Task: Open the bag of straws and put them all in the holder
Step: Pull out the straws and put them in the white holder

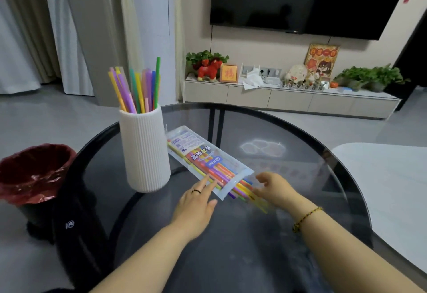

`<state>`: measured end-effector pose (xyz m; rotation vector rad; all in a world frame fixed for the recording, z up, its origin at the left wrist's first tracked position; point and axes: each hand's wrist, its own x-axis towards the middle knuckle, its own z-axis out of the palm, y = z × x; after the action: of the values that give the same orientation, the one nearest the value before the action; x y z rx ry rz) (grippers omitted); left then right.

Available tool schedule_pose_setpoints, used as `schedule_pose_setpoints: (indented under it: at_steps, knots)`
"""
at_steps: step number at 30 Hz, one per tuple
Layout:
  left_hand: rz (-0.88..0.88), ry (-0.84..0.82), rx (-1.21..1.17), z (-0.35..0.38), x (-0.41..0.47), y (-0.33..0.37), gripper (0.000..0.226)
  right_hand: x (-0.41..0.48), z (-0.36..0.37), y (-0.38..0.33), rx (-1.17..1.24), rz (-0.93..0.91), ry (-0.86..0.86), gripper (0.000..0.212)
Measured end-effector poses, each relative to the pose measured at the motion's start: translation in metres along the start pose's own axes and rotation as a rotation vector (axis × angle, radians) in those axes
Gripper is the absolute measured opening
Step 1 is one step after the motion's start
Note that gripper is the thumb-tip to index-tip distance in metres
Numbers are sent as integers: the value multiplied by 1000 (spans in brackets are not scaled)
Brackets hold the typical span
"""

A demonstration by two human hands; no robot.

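Note:
A clear plastic bag of coloured straws (pixel 203 158) lies slantwise on the round dark glass table (pixel 288 130), its open end toward me. Straw ends (pixel 245 192) stick out of that end. My left hand (pixel 196 202) lies flat with straight fingers pressing on the bag's near corner. My right hand (pixel 275 189) is at the protruding straws, its fingers curled around them, blurred. A white ribbed holder (pixel 144 149) stands left of the bag with several coloured straws (pixel 138 89) upright in it.
A bin with a red liner (pixel 34 172) stands on the floor to the left. A black object (pixel 76 223) sits beside the table's left edge. A white table (pixel 392 188) adjoins on the right. A TV cabinet (pixel 288 98) lines the far wall.

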<state>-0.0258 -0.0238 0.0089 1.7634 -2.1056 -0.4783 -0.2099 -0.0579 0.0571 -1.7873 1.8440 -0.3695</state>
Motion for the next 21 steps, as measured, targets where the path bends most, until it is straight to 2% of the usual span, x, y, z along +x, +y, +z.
schedule_pose_setpoints:
  at_steps: [8, 13, 16, 21]
  knots:
    - [28, -59, 157, 10, 9, -5, 51, 17, 10, 2, 68, 12, -100, 53]
    - [29, -54, 167, 11, 9, -6, 51, 24, 25, -11, -186, 15, -61, 37]
    - [25, -51, 166, 11, 8, -6, 52, 27, 32, -14, -342, 41, -26, 39]
    - [9, -46, 176, 12, 10, -7, 53, 27, 24, -4, -441, 8, -59, 30]
